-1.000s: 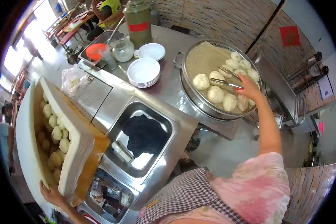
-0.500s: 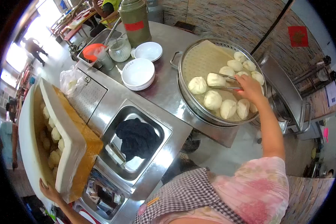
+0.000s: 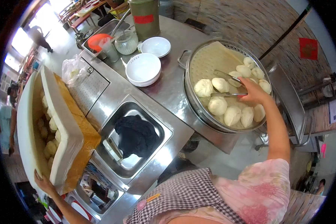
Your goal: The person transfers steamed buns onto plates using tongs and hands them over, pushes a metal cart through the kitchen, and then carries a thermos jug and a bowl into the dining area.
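My right hand is closed around metal tongs, whose arms are spread on either side of a white steamed bun. This bun rests in the round steamer among several others, including a pleated bun at its left. At lower left, my left hand grips the near edge of a white foam box. Several buns lie inside the box, partly hidden by its wall.
A sink with a dark cloth lies between box and steamer. Stacked white bowls, a glass jar and a green canister stand on the counter. A plastic bag is behind the box.
The tong arms have spread apart, and the bun they held now rests in the steamer. My left hand stays on the foam box. The view has shifted slightly.
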{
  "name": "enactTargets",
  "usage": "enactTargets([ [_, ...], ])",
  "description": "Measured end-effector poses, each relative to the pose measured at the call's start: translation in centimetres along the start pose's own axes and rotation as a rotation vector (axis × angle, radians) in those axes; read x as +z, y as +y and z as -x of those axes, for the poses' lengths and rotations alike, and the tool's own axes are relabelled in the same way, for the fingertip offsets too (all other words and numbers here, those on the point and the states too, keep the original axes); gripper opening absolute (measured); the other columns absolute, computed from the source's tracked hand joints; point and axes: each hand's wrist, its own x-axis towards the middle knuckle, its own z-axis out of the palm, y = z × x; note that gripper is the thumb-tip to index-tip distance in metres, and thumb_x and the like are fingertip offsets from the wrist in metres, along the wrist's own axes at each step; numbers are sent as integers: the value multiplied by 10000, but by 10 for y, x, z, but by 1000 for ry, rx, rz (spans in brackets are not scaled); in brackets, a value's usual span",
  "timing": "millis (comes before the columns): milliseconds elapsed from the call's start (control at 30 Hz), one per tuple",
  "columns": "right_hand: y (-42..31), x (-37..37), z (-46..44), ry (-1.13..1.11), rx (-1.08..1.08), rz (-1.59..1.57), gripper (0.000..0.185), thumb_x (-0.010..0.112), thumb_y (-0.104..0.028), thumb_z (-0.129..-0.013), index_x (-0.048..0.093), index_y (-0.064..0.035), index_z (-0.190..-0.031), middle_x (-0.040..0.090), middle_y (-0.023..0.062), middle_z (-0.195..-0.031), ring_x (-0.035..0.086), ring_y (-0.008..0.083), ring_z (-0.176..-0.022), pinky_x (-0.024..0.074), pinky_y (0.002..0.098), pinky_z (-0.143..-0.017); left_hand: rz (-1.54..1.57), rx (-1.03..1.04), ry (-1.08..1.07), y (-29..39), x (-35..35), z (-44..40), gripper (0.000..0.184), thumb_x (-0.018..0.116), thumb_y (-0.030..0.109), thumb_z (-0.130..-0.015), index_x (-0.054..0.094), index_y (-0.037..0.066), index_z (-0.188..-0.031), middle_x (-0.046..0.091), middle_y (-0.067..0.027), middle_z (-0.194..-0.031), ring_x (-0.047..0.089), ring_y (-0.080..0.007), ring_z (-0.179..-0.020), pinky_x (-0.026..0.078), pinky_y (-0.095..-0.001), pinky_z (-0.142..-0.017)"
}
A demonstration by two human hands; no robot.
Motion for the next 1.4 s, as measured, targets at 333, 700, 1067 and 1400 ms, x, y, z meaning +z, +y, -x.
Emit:
enactTargets([
  [333,2,-13,-59,-198,-290,35,769,760,-179,-627,382,-50,-1285,484,183,-1192,468,320,-1104,370,372,-947,-275,-32,-105,-33,0,-3,497,546,245,-853,445,-34,-1252,460,-200,-1268,432,-327,-1168,311,-385,-1013],
  [700,26,11,-45,-368,182,-537,192,563,-169,-721,576,-34,-857,476,-48,-661,428,73,-555,369,225,-510,-246,-60,144,80,-10,0,396,609,16,-640,589,61,-1033,594,-137,-1033,541,-320,-984,412,-388,-868],
  [1067,-42,13,-46,82,306,-1179,399,588,-448,-825,533,-72,-950,524,-19,-661,470,64,-482,329,205,-389,-262,-2,107,85,-27,-7,459,603,-44,-622,571,69,-1066,585,-114,-1097,530,-305,-1027,402,-382,-904],
  [1400,-370,-78,-150,-247,-446,-495,426,601,-440,-748,580,-31,-866,478,-38,-649,447,51,-527,337,217,-431,-226,150,176,27,-49,-9,533,590,-92,-612,559,65,-1121,568,-105,-1169,525,-285,-1082,405,-364,-933],
])
